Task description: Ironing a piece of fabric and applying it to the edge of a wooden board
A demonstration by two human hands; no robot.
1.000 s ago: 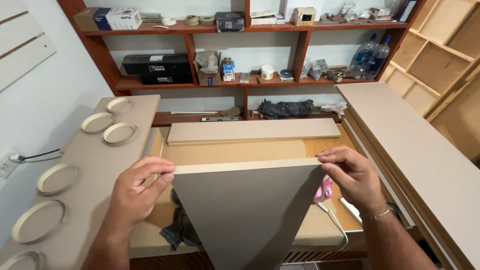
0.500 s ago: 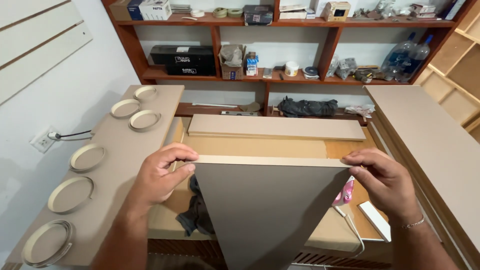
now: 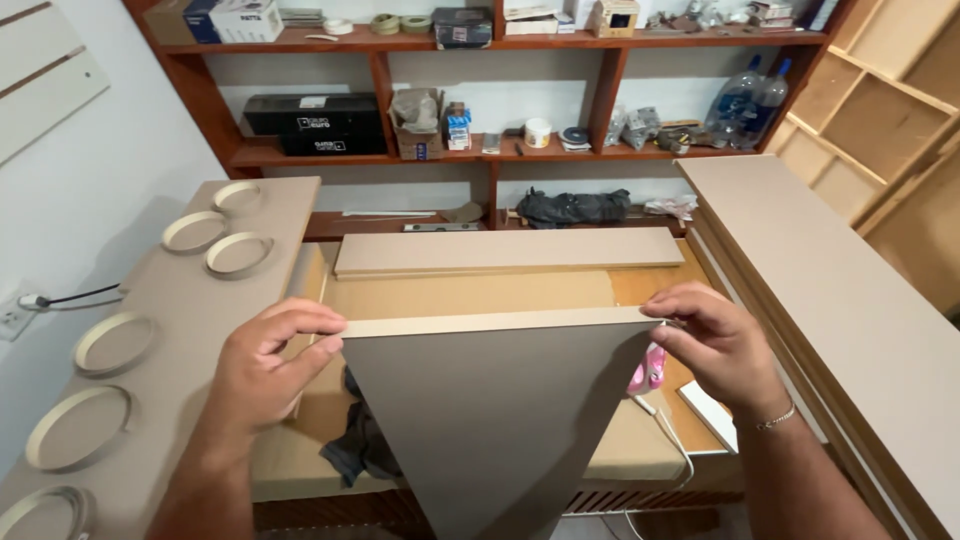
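Held upright at the bench's near edge: grey panel [image 3: 500,420], its pale top edge level between both hands. Left hand [image 3: 265,375] pinching the top left corner, fingers [image 3: 305,318] curled closed over the edge, thumb behind. Right hand [image 3: 715,345] likewise closed on the top right corner. Probably best to keep both grips even and the edge level, lest the panel twist or tip. Below, near the front edge: dark cloth [image 3: 355,445] and pink tool [image 3: 645,370] close to the panel's foot, worth avoiding. Toward the bench's far edge: long board [image 3: 510,250] lying flat. Left: slab with round cut-outs [image 3: 120,345]. Beyond: wooden shelves [image 3: 490,150].
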